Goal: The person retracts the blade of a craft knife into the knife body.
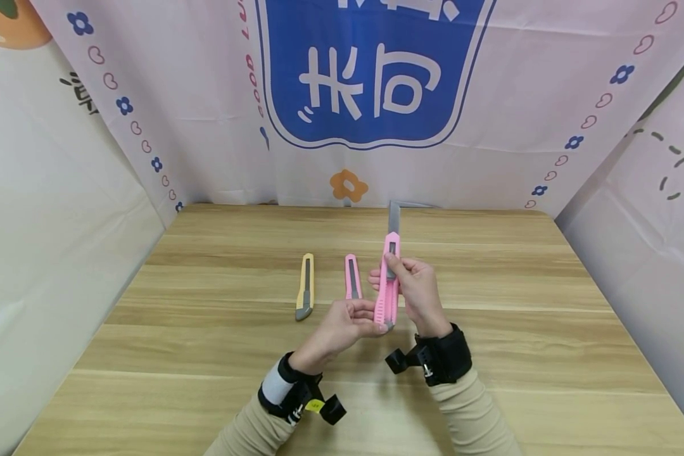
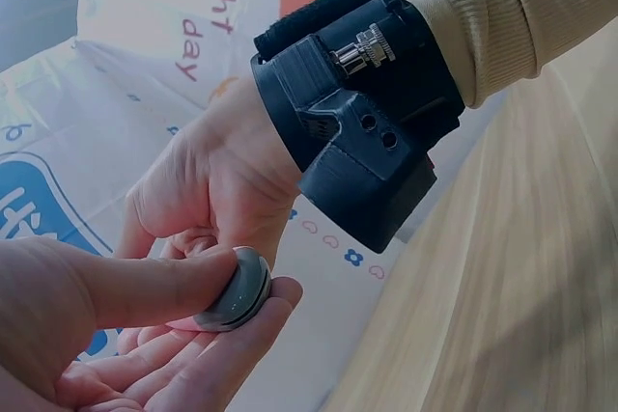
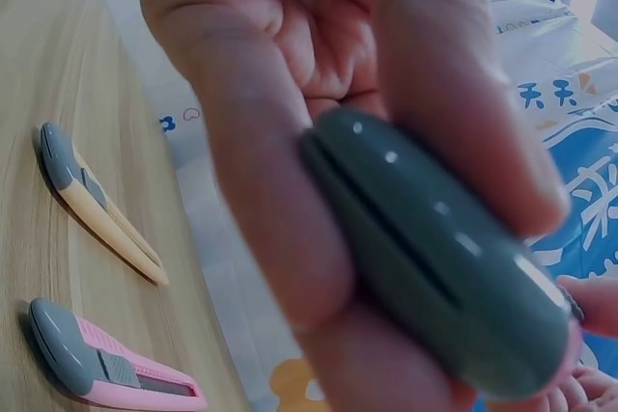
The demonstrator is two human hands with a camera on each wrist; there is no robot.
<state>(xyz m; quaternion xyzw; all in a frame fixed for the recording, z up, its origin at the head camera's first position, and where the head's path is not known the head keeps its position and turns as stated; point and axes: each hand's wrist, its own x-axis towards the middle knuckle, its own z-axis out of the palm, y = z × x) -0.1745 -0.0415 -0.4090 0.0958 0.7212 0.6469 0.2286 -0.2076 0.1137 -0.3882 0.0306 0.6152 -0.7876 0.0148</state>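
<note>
Upright in both hands is a large pink utility knife (image 1: pixel 392 304), its wide grey blade (image 1: pixel 394 217) extended toward the back of the table. My right hand (image 1: pixel 420 288) grips the pink body, thumb on the slider. With thumb and fingers, my left hand (image 1: pixel 344 323) pinches the lower end, whose rounded grey end cap (image 3: pixel 435 267) shows close up in the right wrist view. Just beyond the left hand lies a smaller pink utility knife (image 1: pixel 351 275), its lower end hidden by that hand in the head view. To its left lies a yellow utility knife (image 1: pixel 305 285).
The wood-grain table (image 1: pixel 205 354) ends at a printed cloth backdrop (image 1: pixel 216 152) behind the knives. More cloth hangs at both sides. Each wrist wears a black strap with a camera mount (image 1: pixel 439 358).
</note>
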